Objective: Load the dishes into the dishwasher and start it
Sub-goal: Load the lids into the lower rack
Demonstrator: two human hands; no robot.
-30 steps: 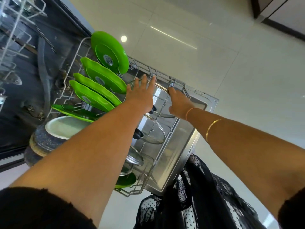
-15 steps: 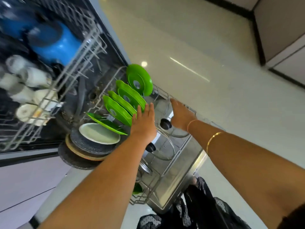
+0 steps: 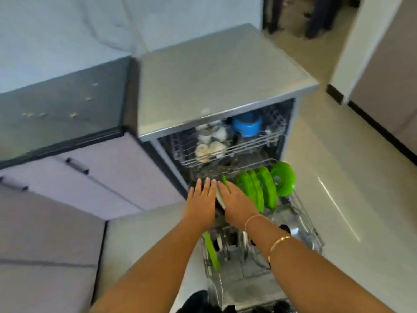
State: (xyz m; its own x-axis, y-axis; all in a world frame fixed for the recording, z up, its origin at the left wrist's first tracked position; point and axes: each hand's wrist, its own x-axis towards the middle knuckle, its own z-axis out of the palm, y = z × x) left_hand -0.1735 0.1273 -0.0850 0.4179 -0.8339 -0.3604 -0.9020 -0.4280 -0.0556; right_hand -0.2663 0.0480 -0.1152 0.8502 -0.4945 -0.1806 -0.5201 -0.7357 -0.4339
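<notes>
The dishwasher (image 3: pixel 221 86) stands open with its door (image 3: pixel 248 288) folded down. Its lower rack (image 3: pixel 304 222) is pulled out over the door and holds several upright green plates (image 3: pixel 264 188), a green plate on edge (image 3: pixel 211 249) and glass lids. The upper rack (image 3: pixel 228 152) holds a blue pot (image 3: pixel 247 125) and white cups (image 3: pixel 211 141). My left hand (image 3: pixel 200 204) and my right hand (image 3: pixel 239 204) reach side by side, fingers straight, over the rack's left part, above a pale plate edge (image 3: pixel 220 197). Whether they touch it is blurred.
A dark counter (image 3: pixel 61 114) over lilac cabinet drawers (image 3: pixel 101 181) adjoins the dishwasher on the left. Glossy tiled floor (image 3: pixel 349 188) lies to the right, bounded by a wall with a dark skirting (image 3: pixel 383 136). Dark speckled cloth (image 3: pixel 198 301) hangs at the bottom.
The view has swung upward, so the whole dishwasher now shows. Both hands left the rack's front rim and moved together over the rack's left side.
</notes>
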